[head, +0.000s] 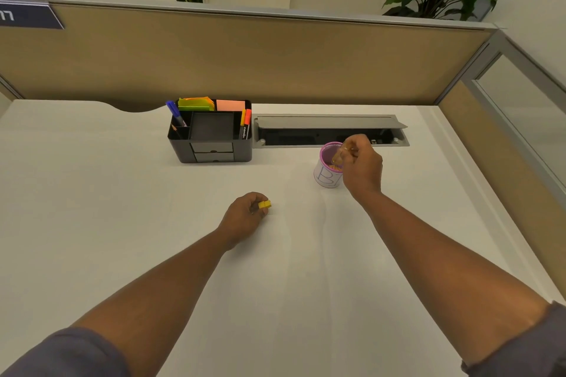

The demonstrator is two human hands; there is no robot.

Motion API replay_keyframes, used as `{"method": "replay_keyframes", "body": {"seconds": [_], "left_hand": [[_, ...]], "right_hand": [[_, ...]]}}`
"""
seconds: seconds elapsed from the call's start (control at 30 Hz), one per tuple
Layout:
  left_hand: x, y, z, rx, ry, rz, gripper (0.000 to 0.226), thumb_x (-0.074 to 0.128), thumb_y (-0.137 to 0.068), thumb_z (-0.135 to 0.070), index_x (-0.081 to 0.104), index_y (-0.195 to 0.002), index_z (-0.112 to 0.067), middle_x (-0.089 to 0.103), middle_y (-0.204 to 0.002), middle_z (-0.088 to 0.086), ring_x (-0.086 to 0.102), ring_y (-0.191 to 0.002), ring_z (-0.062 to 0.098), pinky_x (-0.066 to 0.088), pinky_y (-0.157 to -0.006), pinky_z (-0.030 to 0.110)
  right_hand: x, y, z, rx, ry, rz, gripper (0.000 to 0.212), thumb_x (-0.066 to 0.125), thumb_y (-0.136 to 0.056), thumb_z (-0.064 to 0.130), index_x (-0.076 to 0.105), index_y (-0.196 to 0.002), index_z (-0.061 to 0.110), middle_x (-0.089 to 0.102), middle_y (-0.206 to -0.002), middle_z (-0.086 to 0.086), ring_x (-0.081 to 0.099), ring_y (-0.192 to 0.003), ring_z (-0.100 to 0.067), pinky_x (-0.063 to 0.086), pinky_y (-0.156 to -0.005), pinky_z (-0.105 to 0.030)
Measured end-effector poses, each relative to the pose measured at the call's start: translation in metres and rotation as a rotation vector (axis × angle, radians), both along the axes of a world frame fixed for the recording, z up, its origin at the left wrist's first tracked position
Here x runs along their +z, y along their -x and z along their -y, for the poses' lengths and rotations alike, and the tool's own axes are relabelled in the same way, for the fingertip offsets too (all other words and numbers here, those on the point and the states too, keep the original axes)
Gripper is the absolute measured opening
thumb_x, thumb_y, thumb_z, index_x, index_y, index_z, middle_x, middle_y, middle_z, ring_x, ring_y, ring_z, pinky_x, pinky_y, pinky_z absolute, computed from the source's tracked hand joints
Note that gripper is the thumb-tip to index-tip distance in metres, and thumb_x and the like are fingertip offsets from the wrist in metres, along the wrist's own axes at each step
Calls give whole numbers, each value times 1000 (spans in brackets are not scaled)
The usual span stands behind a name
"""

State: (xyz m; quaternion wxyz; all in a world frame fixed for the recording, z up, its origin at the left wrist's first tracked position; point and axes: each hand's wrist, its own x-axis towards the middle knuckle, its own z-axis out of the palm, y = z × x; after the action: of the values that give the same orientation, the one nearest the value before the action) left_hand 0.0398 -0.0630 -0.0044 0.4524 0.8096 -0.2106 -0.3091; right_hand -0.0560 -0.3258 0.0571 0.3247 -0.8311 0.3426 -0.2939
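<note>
Head view only. Pinches a small yellow block (pixel 264 204) in the left hand (pixel 245 213), fingers curled round it, low over the tabletop (pixel 122 208) near the middle of the scene; hard to tell whether touching the surface or just above it. Holds the right hand (pixel 363 168) farther off and to the right, over the mouth of the pink-rimmed cup (pixel 327 176), fingertips closed on an amber piece (pixel 338 157) (too blurred to name with any confidence). Shows orange-yellow pieces (pixel 334 167) already lying inside the cup, so apparently well into gathering small items there. Looks like the amber piece poised for release into the cup, not yet let go. Leaves, by this reading, the yellow block to carry rightward and farther to the same cup, well apart from it for now. Reveals no other loose piece waiting on the tabletop, though anything hidden under the arms cannot be ruled out. Places a black organiser (pixel 211 144) with markers and sticky notes far and left of the cup, and an open cable hatch (pixel 306 138) just behind the cup, neither of them touched.
</note>
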Motion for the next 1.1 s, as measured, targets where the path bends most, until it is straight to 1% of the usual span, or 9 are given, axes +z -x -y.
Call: {"method": "replay_keyframes", "body": {"seconds": [0.27,0.4,0.5,0.57,0.67,0.77,0.83,0.93,1.1], "left_hand": [[2,4,0,-8,-17,15,14,65,-96,-18,66,-110,-18,71,-113,1,65,-108,23,52,-96,37],[9,1,2,35,-5,-66,19,67,-95,-16,64,-114,-16,70,-113,6,65,-106,25,52,-91,35],[21,-2,5,62,12,-100,24,69,-93,-15,58,-115,-17,70,-105,14,63,-92,24,49,-76,32],[31,-3,8,73,32,-94,23,71,-92,-16,60,-112,-16,71,-106,11,65,-97,25,53,-81,35],[53,-2,10,111,104,-115,24,73,-90,-12,64,-112,-15,71,-112,11,69,-105,27,58,-95,44],[74,2,7,181,218,-121,21,73,-89,-10,68,-108,-18,74,-107,8,71,-102,25,59,-95,41],[84,6,3,217,271,-139,23,71,-91,-10,69,-112,-18,74,-108,7,72,-102,24,59,-95,38],[97,13,-6,240,305,-144,27,67,-94,-10,69,-120,-14,75,-111,8,72,-102,21,59,-96,35],[116,25,-23,234,311,-105,29,66,-94,-8,70,-122,-12,76,-108,7,72,-102,22,59,-95,34]], "right_hand": [[3,2,2,-52,-27,6,27,64,-94,12,49,-101,34,64,-93,4,64,-85,-19,53,-60,-25],[7,2,-3,-176,-234,135,40,63,-93,6,53,-124,28,63,-105,5,61,-91,-13,50,-70,-20],[10,5,-15,-310,-459,229,30,66,-93,8,59,-112,31,63,-101,9,62,-96,-16,47,-64,-17],[9,10,-25,-325,-561,259,25,68,-92,11,60,-107,30,62,-98,12,64,-98,-18,51,-66,-19],[10,18,-44,-287,-730,310,24,71,-89,6,64,-106,20,67,-105,-1,67,-97,-20,60,-78,-30],[16,24,-67,-188,-976,445,17,70,-89,-2,67,-102,8,70,-107,-12,72,-93,-25,62,-79,-32],[20,28,-81,-109,-1070,446,15,69,-90,-2,68,-104,3,72,-108,-14,73,-95,-28,62,-79,-31],[26,33,-97,-21,-1113,411,17,69,-91,0,69,-108,4,73,-107,-14,74,-97,-29,62,-80,-32],[40,36,-119,106,-1121,375,19,69,-92,2,70,-110,3,76,-105,-13,76,-92,-27,62,-82,-33]]}}
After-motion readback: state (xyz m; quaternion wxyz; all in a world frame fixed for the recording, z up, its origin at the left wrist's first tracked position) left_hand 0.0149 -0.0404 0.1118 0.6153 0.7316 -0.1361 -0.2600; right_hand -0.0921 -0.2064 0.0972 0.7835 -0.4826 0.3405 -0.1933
